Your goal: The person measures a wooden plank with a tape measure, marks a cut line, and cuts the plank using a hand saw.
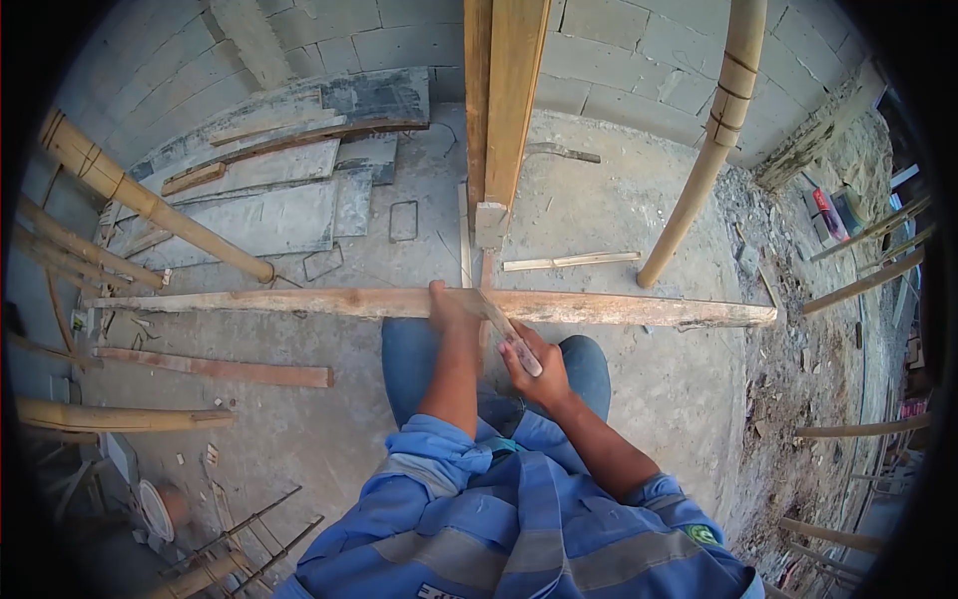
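A long, rough wooden plank (619, 307) lies crosswise in front of my body, above my bent knees. My left hand (444, 307) is closed on the plank near its middle, with the fingers partly hidden. In my right hand (539, 366) is a tool with a worn wooden handle (521, 349), gripped in closed fingers. The tool slants up and left across the plank, beside my left hand. Its far end is narrow and unclear, so I cannot tell its exact kind. Just beyond the plank, an upright wooden post (509, 120) stands on a small block (491, 225).
Bamboo poles (704, 165) lean at right and left (160, 205). Boards (259, 215) lie by the block wall. A short plank (215, 367) and a thin batten (571, 262) rest on the concrete floor. Rubble (798, 389) lies at right, a bucket (165, 507) at lower left.
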The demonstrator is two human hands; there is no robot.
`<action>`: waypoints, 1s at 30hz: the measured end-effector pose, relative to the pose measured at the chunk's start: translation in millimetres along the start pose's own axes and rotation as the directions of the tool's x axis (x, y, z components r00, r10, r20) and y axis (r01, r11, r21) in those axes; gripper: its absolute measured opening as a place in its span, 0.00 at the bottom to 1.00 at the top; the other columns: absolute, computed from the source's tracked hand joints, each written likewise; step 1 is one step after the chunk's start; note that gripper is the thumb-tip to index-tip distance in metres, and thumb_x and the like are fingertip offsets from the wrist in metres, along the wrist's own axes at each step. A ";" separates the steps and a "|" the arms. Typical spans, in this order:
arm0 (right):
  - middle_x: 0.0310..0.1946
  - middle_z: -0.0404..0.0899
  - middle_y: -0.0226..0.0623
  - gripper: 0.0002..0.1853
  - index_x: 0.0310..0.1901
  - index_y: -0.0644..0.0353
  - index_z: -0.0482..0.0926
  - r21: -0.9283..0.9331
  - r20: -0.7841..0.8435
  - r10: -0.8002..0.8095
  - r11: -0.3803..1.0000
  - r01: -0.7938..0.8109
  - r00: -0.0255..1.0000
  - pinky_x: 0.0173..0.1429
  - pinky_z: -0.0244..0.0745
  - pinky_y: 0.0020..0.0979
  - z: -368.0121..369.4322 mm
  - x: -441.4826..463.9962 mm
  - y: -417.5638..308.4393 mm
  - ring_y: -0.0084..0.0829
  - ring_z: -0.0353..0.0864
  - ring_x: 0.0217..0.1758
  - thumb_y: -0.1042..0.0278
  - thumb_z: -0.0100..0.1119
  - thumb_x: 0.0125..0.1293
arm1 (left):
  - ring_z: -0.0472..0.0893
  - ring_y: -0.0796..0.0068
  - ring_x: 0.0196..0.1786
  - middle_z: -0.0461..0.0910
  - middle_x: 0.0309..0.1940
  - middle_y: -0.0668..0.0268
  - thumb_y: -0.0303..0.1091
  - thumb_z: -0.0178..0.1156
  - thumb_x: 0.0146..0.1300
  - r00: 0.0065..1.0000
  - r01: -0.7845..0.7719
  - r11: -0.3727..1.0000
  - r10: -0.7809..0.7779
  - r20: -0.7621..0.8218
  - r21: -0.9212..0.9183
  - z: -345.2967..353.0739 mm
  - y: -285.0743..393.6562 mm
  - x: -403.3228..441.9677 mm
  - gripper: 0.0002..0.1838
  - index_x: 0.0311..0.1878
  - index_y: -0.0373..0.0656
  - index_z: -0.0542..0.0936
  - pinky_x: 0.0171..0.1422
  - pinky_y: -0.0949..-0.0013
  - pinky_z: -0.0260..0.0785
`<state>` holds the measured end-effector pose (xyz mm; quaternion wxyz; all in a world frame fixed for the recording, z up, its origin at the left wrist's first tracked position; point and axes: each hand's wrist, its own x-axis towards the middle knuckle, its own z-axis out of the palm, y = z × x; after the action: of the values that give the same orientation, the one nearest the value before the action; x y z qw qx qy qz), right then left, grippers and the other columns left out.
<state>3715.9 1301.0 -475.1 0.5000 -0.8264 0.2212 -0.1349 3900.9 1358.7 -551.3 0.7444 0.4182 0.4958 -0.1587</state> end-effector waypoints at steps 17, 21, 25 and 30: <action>0.43 0.91 0.52 0.28 0.68 0.67 0.77 -0.011 0.002 0.013 1.000 -0.013 1.000 0.47 0.84 0.36 13.3 1.1 -3.1 0.45 0.93 0.45 0.60 0.67 0.73 | 0.82 0.54 0.46 0.82 0.50 0.53 0.56 0.70 0.53 1.000 -0.016 0.999 0.015 -0.024 -0.028 13.7 11.2 -13.6 0.37 0.53 0.28 0.82 0.51 0.45 0.75; 0.44 0.90 0.54 0.27 0.67 0.67 0.78 -0.006 -0.044 -0.028 1.000 0.028 0.999 0.50 0.85 0.37 -58.6 -110.6 -39.8 0.41 0.93 0.47 0.63 0.69 0.71 | 0.82 0.56 0.46 0.82 0.49 0.53 0.55 0.70 0.52 0.993 -0.031 0.998 0.037 -0.108 0.059 20.5 11.0 -1.7 0.37 0.52 0.28 0.83 0.52 0.48 0.75; 0.44 0.88 0.57 0.26 0.66 0.68 0.79 -0.106 -0.024 -0.019 0.994 0.016 1.000 0.51 0.85 0.37 -35.8 -59.8 -31.7 0.46 0.93 0.49 0.63 0.69 0.71 | 0.82 0.53 0.45 0.83 0.48 0.52 0.55 0.70 0.51 0.995 -0.072 0.997 0.072 -0.067 0.011 26.6 -1.1 9.1 0.37 0.53 0.27 0.83 0.51 0.47 0.75; 0.38 0.86 0.62 0.27 0.66 0.60 0.79 -0.035 -0.083 -0.078 0.997 0.075 0.993 0.45 0.84 0.53 25.1 25.6 -6.7 0.62 0.87 0.40 0.54 0.66 0.72 | 0.82 0.52 0.45 0.83 0.50 0.51 0.55 0.71 0.51 0.997 -0.002 0.999 0.005 -0.081 0.040 16.2 13.5 -16.9 0.37 0.53 0.27 0.82 0.51 0.46 0.76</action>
<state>3750.8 1310.2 -480.8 0.4713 -0.8357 0.2124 -0.1853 3911.8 1351.2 -527.7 0.7154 0.4401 0.5214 -0.1502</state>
